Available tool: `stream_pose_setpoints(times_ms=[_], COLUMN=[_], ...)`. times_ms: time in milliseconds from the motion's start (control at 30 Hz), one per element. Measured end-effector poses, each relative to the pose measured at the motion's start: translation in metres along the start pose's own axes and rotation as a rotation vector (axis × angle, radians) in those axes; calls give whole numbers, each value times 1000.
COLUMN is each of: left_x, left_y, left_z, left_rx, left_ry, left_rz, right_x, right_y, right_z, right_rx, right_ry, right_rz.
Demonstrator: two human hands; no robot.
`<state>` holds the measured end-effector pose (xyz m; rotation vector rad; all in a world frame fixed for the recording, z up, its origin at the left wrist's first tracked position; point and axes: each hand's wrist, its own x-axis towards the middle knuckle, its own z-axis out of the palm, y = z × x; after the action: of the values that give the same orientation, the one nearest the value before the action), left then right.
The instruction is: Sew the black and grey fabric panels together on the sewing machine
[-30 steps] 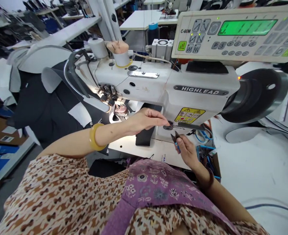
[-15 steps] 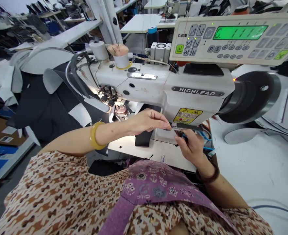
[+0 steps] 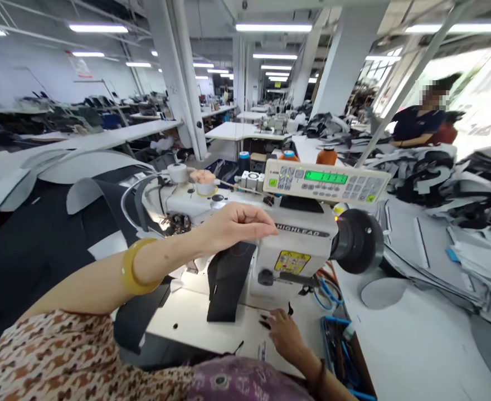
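My left hand (image 3: 243,225) is raised in front of the white sewing machine arm (image 3: 276,245), thumb and fingers pinched together. Whatever may be in the pinch is too fine to make out; a faint thin thread seems to curve below the hand. Under it, a black fabric strip (image 3: 231,284) lies over the machine bed (image 3: 182,314). Lower right, my right hand (image 3: 287,337) rests close to the bed, its fingers closed around a small black two-pointed tool (image 3: 265,322), which looks like thread snips. The needle area is partly hidden behind my left forearm.
A control panel (image 3: 326,181) and black handwheel (image 3: 362,240) sit at the machine's right. A tool box (image 3: 362,365) and blue-handled scissors (image 3: 326,295) are beside the bed. Dark fabric pieces (image 3: 28,239) spread to the left. A person (image 3: 418,122) stands among fabric piles behind.
My view has tilted up. My right hand has come away from my left and dropped to the bed with the tool. The left hand is now higher over the machine arm, still pinched.
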<state>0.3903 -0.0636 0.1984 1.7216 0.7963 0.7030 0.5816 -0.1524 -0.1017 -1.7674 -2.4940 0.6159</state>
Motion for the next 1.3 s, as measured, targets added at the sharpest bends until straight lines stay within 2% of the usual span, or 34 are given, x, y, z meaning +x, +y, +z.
stream_pose_setpoints(times_ms=[67, 133, 167, 233, 300, 367, 433, 533, 700, 767, 833, 900, 967, 1167, 1300], left_x=[7, 15, 19, 28, 36, 43, 50, 58, 71, 75, 77, 80, 82, 88, 91], left_y=[20, 38, 46, 59, 67, 72, 74, 75, 76, 78, 82, 86, 90, 98, 99], left_z=[-5, -7, -7, -4, 0, 2, 2, -1, -5, -6, -9, -10, -11, -11, -12], left_rx=[20, 1, -18, -71, -127, -182, -222, -221, -17, 152, 303, 381, 407, 402, 341], left_ry=[29, 33, 21, -16, -59, -91, -92, -36, 76, 188, 360, 529, 606, 577, 590], left_rz=[96, 165, 184, 205, 215, 228, 231, 246, 349, 442, 565, 676, 724, 605, 549], right_x=[-5, -10, -11, -7, 4, 18, 30, 40, 40, 39, 40, 42, 46, 52, 50], right_y=[-14, -28, -34, -43, -51, -58, -66, -75, -77, -75, -73, -72, -72, -72, -73], right_z=[-54, -128, -168, -240, -294, -326, -338, -341, -353, -364, -375, -383, -388, -397, -399], right_rx=[214, 435, 498, 642, 795, 863, 884, 941, 1030, 975, 916, 875, 805, 491, 358], right_ry=[172, 490, 694, 956, 1026, 1039, 1077, 1136, 1171, 1173, 1152, 1142, 1161, 1208, 1156], right_rz=[-301, -631, -700, -653, -690, -726, -750, -763, -775, -744, -690, -670, -670, -555, -510])
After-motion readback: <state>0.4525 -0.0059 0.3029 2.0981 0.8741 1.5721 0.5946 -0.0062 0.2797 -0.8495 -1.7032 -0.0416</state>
